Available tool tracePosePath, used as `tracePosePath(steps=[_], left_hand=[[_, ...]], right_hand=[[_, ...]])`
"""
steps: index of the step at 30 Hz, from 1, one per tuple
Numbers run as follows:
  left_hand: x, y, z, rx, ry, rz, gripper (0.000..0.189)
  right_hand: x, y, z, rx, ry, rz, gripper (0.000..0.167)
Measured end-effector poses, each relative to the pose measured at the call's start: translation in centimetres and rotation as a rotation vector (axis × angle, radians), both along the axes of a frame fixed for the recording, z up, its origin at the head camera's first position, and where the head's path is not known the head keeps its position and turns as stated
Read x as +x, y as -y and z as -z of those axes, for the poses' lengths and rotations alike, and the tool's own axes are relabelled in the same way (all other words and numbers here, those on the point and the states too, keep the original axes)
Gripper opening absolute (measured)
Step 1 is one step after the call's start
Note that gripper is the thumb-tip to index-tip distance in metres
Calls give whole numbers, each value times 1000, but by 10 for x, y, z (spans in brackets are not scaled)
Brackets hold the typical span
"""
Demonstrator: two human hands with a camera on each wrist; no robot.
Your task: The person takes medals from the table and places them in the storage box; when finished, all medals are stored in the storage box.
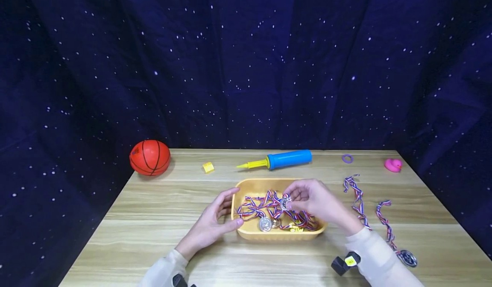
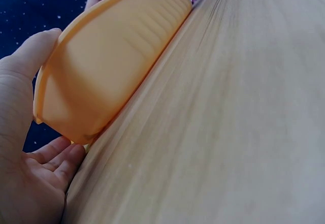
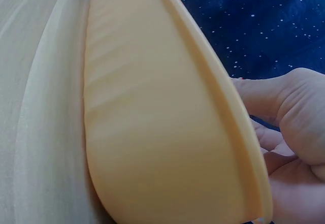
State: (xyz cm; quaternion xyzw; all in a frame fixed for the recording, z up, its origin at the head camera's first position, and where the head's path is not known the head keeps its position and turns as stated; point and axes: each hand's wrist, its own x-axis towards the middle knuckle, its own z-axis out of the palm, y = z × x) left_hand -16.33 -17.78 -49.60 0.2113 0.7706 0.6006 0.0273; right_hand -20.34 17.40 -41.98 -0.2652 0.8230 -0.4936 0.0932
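A yellow-orange plastic bin (image 1: 265,235) holds tangled red, white and blue ribbons (image 1: 253,210), a silver medal (image 1: 265,224) and gold-coloured medals (image 1: 296,226). My left hand (image 1: 209,223) spans the bin's left end, thumb and fingers on either side of it. In the left wrist view that thumb (image 2: 38,51) lies at the rim of the bin (image 2: 111,56), with the other fingers low by its corner. Over the bin's right half, my right hand (image 1: 317,199) pinches another silver medal (image 1: 285,202) between thumb and fingers. In the right wrist view the bin wall (image 3: 157,122) hides that medal.
Right of the bin lie a ribbon (image 1: 358,197) and a silver medal (image 1: 406,258) on its ribbon. Along the back are a red basketball (image 1: 150,157), yellow block (image 1: 208,167), blue hand pump (image 1: 290,159), purple ring (image 1: 347,159) and pink rubber duck (image 1: 393,165). A dark starry curtain hangs behind.
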Motion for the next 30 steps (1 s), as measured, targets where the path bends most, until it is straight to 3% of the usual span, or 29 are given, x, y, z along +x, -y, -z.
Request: tracePosePath(steps=[5, 10, 20, 25, 30], left_hand=[[1, 0, -1, 3, -11, 7, 85], [2, 0, -1, -1, 0, 2, 85], [0, 0, -1, -4, 14, -3, 86], [1, 1, -2, -4, -1, 1, 85], [2, 1, -3, 2, 2, 5, 86]], right_hand=[[-1, 0, 5, 1, 44, -14, 29], [0, 1, 5, 34, 16, -26, 22], [4, 5, 1, 179, -93, -79, 25], [6, 5, -3, 247, -224, -49, 25], [6, 4, -6, 212, -292, 3, 23]])
